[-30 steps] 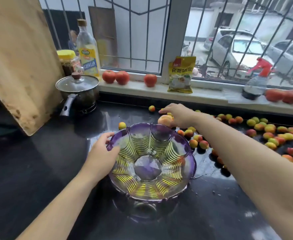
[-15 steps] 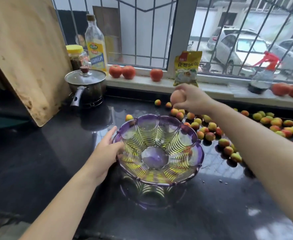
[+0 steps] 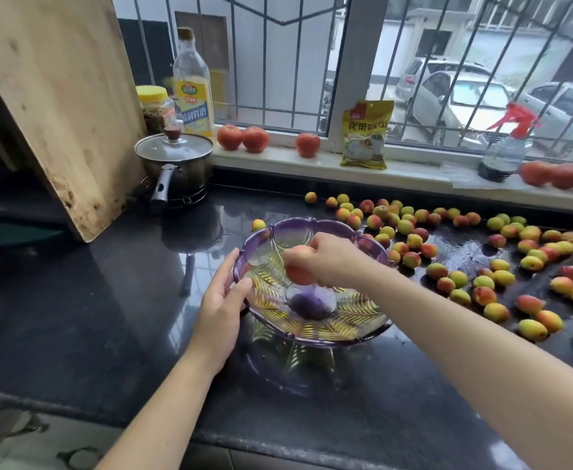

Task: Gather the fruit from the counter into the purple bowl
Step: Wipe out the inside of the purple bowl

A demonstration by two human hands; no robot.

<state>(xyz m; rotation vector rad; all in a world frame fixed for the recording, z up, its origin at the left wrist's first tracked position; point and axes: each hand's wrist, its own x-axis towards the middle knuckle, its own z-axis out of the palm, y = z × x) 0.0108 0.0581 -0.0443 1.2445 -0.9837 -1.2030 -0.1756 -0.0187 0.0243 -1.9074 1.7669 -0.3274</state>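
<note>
Wet black counter [image 3: 75, 317] lies under your right hand [image 3: 332, 262], closed around a fruit [image 3: 297, 271] over the middle of the purple bowl [image 3: 315, 330]. Your left hand [image 3: 220, 307] pinches the bowl's near-left rim. Scattered fruit [image 3: 481, 266] lies right; likely light, slick, bruisable, so cup each one around its middle.

A: Colours first. We've got the bowl [image 3: 325, 228] w/ a purple scalloped rim, clear sides ribbed w/ yellow feathery stripes, purple disc at the centre.

B: Agreed. Fruit on the counter [image 3: 502, 266] — we see yellow-green skins w/ red-orange blush, some nearly all red. Countertop [image 3: 75, 300] is glossy black.

A: The one fruit [image 3: 298, 274] over the bowl looks orange-red to us, blurred tho.

B: On the sill: red tomatoes [image 3: 242, 138], yellow packet [image 3: 366, 135] w/ red corner, spray bottle [image 3: 503, 154] w/ red trigger & dark liquid.

A: Plus the oil bottle [image 3: 193, 86] w/ yellow label, jar [image 3: 156, 106] w/ yellow lid, pale wood board [image 3: 58, 96] w/ brown speckles.
</note>
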